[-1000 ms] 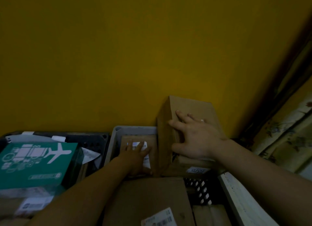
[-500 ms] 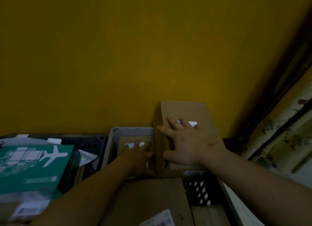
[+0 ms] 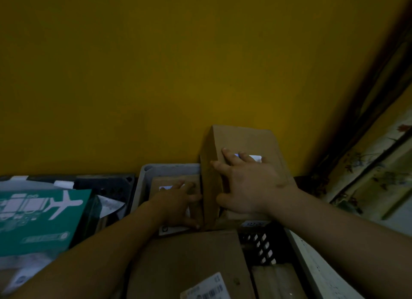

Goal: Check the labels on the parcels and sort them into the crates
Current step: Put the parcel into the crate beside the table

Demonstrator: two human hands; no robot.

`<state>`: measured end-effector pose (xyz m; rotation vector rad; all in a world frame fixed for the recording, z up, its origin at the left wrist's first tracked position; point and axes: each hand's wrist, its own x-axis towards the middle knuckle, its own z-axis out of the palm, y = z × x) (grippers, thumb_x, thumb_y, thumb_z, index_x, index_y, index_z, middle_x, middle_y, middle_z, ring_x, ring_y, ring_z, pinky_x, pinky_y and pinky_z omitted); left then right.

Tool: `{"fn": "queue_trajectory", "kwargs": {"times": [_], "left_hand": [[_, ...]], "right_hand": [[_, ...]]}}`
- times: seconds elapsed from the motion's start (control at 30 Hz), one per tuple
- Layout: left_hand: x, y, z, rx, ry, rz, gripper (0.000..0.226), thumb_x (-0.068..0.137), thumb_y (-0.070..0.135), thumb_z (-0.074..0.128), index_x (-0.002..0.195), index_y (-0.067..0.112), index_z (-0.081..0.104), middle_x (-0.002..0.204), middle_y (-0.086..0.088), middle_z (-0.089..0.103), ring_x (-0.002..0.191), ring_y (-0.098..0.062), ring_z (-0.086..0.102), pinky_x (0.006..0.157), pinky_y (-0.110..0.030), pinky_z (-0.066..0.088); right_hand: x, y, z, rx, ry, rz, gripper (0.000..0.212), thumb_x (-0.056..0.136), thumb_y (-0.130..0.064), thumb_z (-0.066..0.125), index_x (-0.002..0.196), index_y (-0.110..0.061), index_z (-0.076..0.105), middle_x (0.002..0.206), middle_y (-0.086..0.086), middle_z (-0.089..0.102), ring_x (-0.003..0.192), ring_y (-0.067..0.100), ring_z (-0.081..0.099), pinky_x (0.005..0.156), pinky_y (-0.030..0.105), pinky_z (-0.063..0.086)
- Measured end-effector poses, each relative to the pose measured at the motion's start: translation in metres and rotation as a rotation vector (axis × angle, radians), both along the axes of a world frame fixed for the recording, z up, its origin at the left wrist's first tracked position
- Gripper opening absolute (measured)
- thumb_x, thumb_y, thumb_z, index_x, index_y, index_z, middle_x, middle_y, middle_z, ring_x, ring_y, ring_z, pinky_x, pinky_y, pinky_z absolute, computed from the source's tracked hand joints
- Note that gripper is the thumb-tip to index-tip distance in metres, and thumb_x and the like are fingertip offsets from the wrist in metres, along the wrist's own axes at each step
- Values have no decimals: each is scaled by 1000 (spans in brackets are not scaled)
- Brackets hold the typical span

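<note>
Since a second ago, the tall brown cardboard parcel (image 3: 242,147) stands more upright under the right hand (image 3: 247,185), fingers spread, thumb curled round its near edge. Left hand (image 3: 178,200) presses flat on a smaller brown cardboard parcel (image 3: 174,182) in the grey plastic crate (image 3: 169,168) beside it. Best lower slowly, label visible.

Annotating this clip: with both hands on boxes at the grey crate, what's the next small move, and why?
Probably lower the tall box into the grey crate. The right hand grips it tilted, sticking up above the rim, while the left hand presses the flat box aside, leaving room.
</note>
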<state>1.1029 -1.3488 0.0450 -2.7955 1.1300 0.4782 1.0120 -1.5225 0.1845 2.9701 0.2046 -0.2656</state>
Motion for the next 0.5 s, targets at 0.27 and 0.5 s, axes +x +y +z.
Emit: {"fn": "queue_trajectory", "kwargs": {"times": [0.27,0.5], "left_hand": [[-6,3,8,-32,-6,-25,85,78,70,59,149,44,19,160,1,6,147,-29,7,111,-55,29],[-9,7,6,-40,-12,-3,86,78,70,58,150,41,20,161,2,2,148,-27,6,110,-55,29]], "right_hand": [[1,10,-13,0,39,-9,81,87,-57,49,152,-40,4,163,-4,-12,149,34,-1,109,63,25],[-2,11,-18,36,40,13,78,88,-57,46,153,-40,5,163,-6,-7,149,33,3,108,56,30]]}}
